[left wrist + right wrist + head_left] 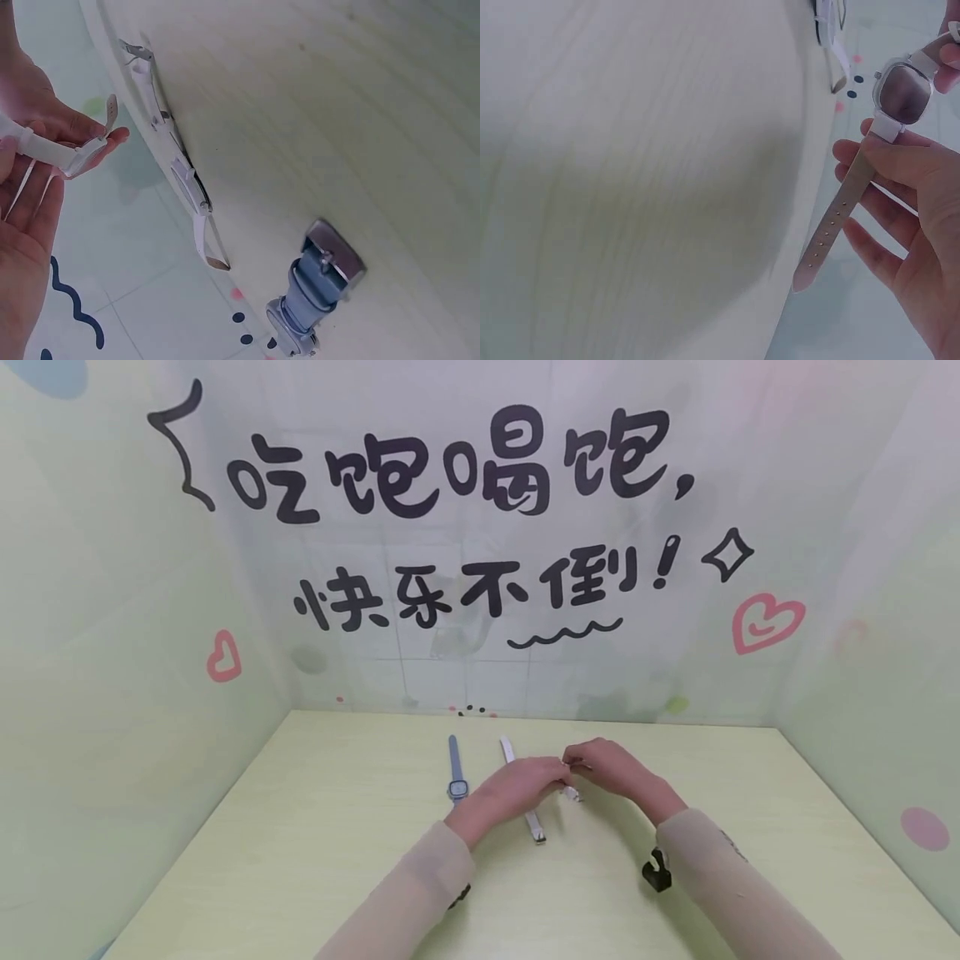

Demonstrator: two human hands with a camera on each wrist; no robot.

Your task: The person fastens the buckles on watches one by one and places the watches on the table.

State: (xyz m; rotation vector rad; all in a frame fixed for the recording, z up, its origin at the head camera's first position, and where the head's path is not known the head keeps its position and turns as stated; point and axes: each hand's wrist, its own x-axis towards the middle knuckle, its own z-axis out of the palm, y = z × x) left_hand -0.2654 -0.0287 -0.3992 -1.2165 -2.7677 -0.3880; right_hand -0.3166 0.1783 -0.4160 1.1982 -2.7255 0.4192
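My left hand [528,781] and right hand [611,766] hold a white wristwatch [904,94] between them, above the table. In the right wrist view, the thumb and fingers of the right hand pinch its strap just below the square case. The free strap end with its holes hangs past them, its tan underside showing. At the other strap section, the left hand grips near the case in the left wrist view. A second white watch [187,184] lies stretched out on the table, partly covered by the left hand in the head view. Left of it lies a blue watch [457,789].
The pale wooden table [262,835] is bounded by a printed back wall [465,681] and side walls [862,635]. A black fitting [657,870] hangs below the right sleeve, and a dark piece shows under the left sleeve.
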